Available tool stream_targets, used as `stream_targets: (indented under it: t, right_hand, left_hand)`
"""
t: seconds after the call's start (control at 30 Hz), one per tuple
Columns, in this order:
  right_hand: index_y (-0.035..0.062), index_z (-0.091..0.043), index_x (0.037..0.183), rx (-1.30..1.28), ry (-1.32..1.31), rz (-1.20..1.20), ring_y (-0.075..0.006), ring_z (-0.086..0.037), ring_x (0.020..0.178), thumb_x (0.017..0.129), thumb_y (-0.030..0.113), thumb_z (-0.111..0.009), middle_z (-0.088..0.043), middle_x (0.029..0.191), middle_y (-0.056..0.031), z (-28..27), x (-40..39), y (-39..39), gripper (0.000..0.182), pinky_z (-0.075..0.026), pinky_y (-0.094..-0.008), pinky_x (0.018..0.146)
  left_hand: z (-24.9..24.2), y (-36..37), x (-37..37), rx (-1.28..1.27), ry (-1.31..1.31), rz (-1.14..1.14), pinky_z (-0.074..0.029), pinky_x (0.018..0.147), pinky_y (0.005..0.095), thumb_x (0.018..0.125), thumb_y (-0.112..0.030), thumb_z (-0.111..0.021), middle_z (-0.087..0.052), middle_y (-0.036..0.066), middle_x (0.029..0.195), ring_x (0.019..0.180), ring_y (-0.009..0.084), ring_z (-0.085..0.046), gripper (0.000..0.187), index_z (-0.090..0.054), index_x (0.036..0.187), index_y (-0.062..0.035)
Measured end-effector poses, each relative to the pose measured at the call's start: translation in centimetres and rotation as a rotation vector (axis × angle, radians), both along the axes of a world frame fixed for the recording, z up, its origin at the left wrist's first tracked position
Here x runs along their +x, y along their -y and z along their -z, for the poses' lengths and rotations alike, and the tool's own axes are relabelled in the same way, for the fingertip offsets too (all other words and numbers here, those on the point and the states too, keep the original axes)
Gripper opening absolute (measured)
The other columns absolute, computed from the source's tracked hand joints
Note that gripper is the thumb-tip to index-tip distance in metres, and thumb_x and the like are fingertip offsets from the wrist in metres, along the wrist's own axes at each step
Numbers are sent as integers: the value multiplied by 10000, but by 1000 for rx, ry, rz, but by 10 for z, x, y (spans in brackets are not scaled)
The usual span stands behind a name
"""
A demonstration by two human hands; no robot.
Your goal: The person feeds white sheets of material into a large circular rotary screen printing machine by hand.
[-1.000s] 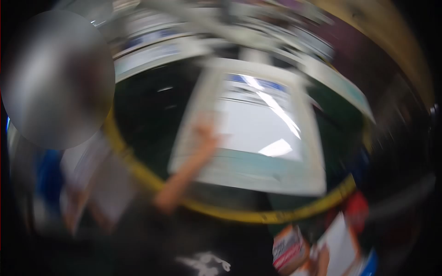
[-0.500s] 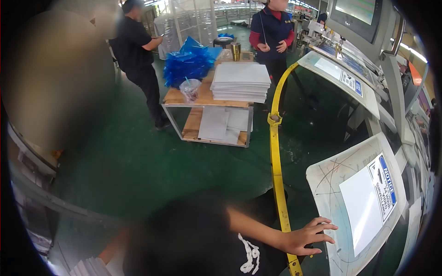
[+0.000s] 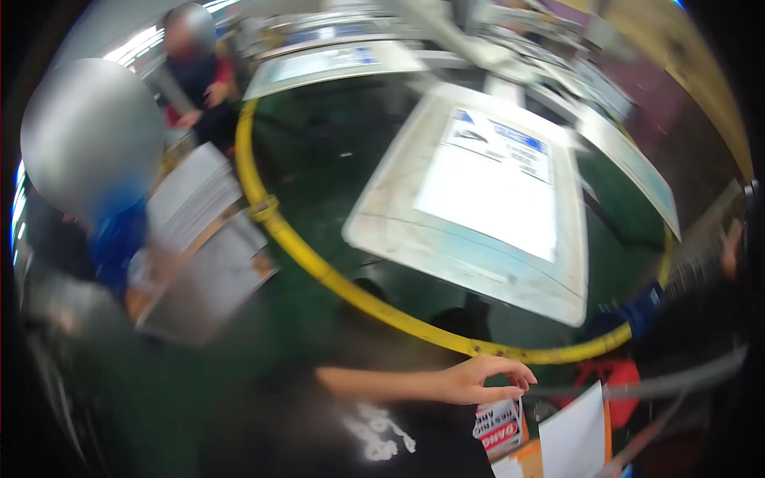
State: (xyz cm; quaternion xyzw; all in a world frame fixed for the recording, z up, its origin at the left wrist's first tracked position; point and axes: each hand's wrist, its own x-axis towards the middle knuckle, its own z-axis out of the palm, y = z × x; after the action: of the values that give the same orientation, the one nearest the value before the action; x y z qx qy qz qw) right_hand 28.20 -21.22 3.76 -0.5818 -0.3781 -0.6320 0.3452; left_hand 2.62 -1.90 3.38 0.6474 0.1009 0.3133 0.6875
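My left hand (image 3: pixel 484 381) reaches in from the black shirt with white lettering. Its fingers curve downward with a gap to the thumb, and I see nothing held between them. Just below it lies a printed sheet with red "DANGER" lettering (image 3: pixel 500 434). A blank white sheet (image 3: pixel 572 436) stands tilted beside that, with orange edges behind it. Beyond the hand, a flat pale board (image 3: pixel 382 219) carries a white sign sheet (image 3: pixel 486 199) with a blue and black print at its upper end. My right hand is out of sight.
A curved yellow rail (image 3: pixel 374 311) runs between my hand and the board. On the left, a cart bears a stack of white sheets (image 3: pixel 195 195); blue plastic (image 3: pixel 119 247) lies by it. A person (image 3: pixel 199 88) stands behind. At far right shows another person's hand (image 3: pixel 731 248).
The view has swung to the right and is blurred. My left hand has left the edge of the signed board and now hovers above the sheets at lower right.
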Motion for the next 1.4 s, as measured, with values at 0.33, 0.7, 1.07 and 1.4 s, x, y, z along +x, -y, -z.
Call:
stream_targets:
  t: [0.33, 0.7, 1.07, 1.4]
  right_hand:
    - [148, -643, 1039, -704, -294, -796, -293, -623, 981, 737, 159, -632, -669, 989, -97, 9, -126, -70, 302, -348, -515, 946]
    - [117, -419, 1342, -880, -609, -642, -361, -285, 1317, 780, 350, -682, -339, 1408, -179, -23, -87, -108, 663, -207, -454, 1073]
    - [-22, -489, 1202, -501, -1499, -305, -227, -550, 1046, 827, 275, -633, -576, 1112, -181, 14, -26, -78, 500, -400, -306, 915]
    - [-23, -463, 1188, -465, -1374, -475, -178, -525, 1016, 829, 203, -645, -562, 1085, -107, 43, -24, -113, 461, -395, -300, 903]
  left_hand:
    - [15, 18, 17, -503, -311, 261, -452, 859, 291, 921, -268, -519, -570, 111, 1069, 988, 168, -548, 366, -521, 1158, 10]
    - [39, -28, -34, -682, 331, 34, -432, 895, 425, 899, -514, -417, -394, 193, 1313, 1102, 329, -489, 726, -255, 1349, 31]
    - [63, -52, -56, -404, 263, -450, -446, 806, 330, 922, -229, -460, -527, 137, 1073, 926, 223, -534, 352, -410, 1149, 36]
    - [77, -80, -89, -67, -132, -970, -432, 705, 216, 904, -84, -508, -593, 51, 847, 746, 89, -534, 121, -543, 922, 31]
